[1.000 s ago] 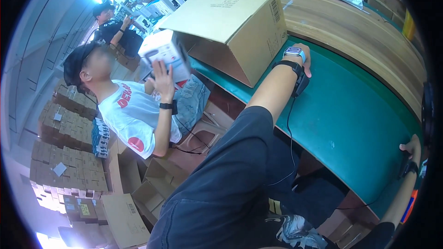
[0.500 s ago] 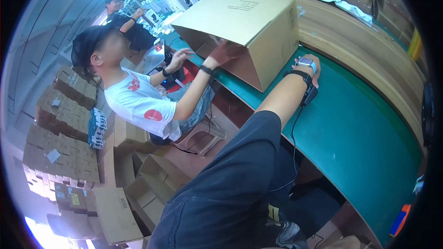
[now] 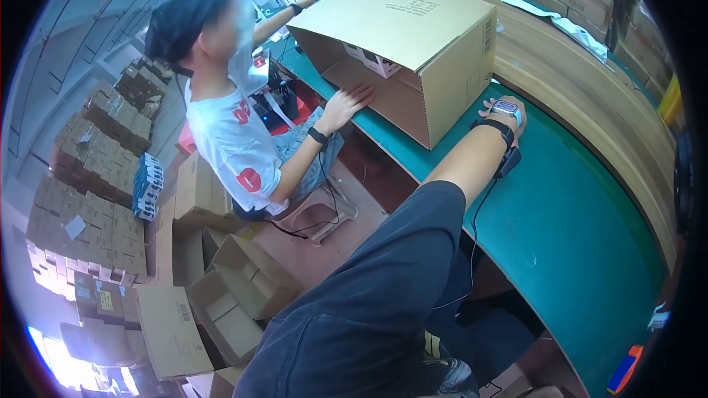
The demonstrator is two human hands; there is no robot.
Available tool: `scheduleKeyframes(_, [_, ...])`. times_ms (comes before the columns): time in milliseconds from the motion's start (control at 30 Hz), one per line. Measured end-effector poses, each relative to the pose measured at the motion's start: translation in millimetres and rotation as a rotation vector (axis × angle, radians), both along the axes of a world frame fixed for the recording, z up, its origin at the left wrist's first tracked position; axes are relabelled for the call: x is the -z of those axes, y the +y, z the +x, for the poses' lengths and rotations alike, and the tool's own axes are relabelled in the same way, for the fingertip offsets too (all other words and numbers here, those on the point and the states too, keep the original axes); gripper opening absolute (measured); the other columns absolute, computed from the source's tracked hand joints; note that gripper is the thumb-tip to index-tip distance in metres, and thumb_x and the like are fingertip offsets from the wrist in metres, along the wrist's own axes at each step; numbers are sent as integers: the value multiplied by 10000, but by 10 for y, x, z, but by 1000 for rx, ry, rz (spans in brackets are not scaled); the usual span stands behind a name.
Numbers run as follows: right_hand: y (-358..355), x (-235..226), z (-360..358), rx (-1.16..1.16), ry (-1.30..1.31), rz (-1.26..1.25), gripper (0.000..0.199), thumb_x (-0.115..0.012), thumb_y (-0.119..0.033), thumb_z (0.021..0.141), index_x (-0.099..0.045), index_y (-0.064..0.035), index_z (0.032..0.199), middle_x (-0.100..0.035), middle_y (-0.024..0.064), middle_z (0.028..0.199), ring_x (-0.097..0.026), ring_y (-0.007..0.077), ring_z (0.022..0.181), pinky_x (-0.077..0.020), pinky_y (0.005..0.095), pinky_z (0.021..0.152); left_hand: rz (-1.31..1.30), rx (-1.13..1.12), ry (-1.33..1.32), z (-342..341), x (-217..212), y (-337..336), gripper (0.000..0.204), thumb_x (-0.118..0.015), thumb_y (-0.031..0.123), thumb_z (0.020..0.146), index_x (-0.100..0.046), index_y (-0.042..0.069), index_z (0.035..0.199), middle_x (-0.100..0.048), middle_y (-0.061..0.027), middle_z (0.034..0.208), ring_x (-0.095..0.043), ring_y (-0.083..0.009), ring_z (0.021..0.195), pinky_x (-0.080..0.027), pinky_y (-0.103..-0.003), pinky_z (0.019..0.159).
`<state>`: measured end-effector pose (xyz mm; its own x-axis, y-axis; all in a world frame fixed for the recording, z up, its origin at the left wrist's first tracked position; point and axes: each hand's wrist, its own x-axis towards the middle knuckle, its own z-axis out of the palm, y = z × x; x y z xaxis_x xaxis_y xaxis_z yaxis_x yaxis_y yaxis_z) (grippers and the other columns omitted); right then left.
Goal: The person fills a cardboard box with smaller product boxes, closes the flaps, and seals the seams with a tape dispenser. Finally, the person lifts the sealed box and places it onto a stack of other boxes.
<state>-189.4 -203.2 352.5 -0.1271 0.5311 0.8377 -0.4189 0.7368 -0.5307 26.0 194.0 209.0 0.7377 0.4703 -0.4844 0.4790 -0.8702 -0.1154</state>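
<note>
My left hand (image 3: 515, 112) rests on the green tabletop (image 3: 549, 199), beside the near right corner of a large brown carton (image 3: 456, 74). Its fingers show only in part beyond the watch (image 3: 507, 108) and look spread, with nothing in them. A black strap with a small dark device (image 3: 509, 160) circles that wrist, and a cable runs down from it. The carton lies on its side, open end toward the left, and a white box-like item (image 3: 375, 61) shows inside. My right hand is out of view.
A seated co-worker (image 3: 221, 118) has one hand (image 3: 346, 109) at the carton's lower opening edge and the other raised behind it. Open cartons (image 3: 254, 273) stand on the floor at left. A wooden ledge (image 3: 627, 144) borders the table; an orange-and-blue object (image 3: 625, 370) lies near right.
The co-worker's one hand has drawn back from inside the carton to its lower edge; the other has risen toward the carton's far top. My left hand still rests on the table.
</note>
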Motion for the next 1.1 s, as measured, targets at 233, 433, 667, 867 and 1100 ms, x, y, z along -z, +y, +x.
scheduleKeyframes(233, [-8, 8, -70, -133, -137, -32, 309, -580, -266, 957, -672, -33, 776, -662, 184, 811, -657, 361, 726, -524, 509, 698, 34, 30, 118, 69, 42, 72, 896, -918, 579, 555, -679, 24, 1217, -709, -159, 1153, -725, -392, 787, -557, -535, 774])
scheduleKeyframes(433, [168, -38, -31, -49, -195, -20, 234, -587, -195, 937, -671, 4, 847, -664, 181, 854, -647, 353, 730, -537, 480, 732, 54, 71, 163, 136, 122, 58, 872, -898, 595, 586, -673, 69, 1245, -699, -136, 1195, -715, -397, 759, -541, -524, 721])
scheduleKeyframes(667, [126, 84, -126, 82, -167, -101, 207, -584, -91, 906, -693, 57, 1001, -684, 194, 973, -664, 381, 812, -563, 476, 821, -64, 94, 351, 221, 144, 190, 1069, -766, 634, 725, -340, 66, 1524, -365, -420, 1439, -475, -567, 1256, -347, -597, 1116])
scheduleKeyframes(867, [197, 131, -114, 89, -212, -73, 208, -604, -74, 879, -692, 65, 1007, -685, 197, 1016, -667, 376, 909, -537, 546, 854, 77, 11, 255, 111, 62, 32, 939, -891, 616, 580, -639, 48, 1285, -673, -276, 1148, -713, -431, 813, -571, -497, 778])
scheduleKeyframes(1100, [211, 81, -92, 19, -221, -98, 200, -598, -91, 885, -693, 67, 961, -685, 194, 971, -669, 363, 919, -537, 542, 833, 124, 34, 168, 115, -11, -23, 974, -901, 616, 555, -634, 25, 1281, -652, -325, 1147, -717, -425, 813, -584, -465, 747])
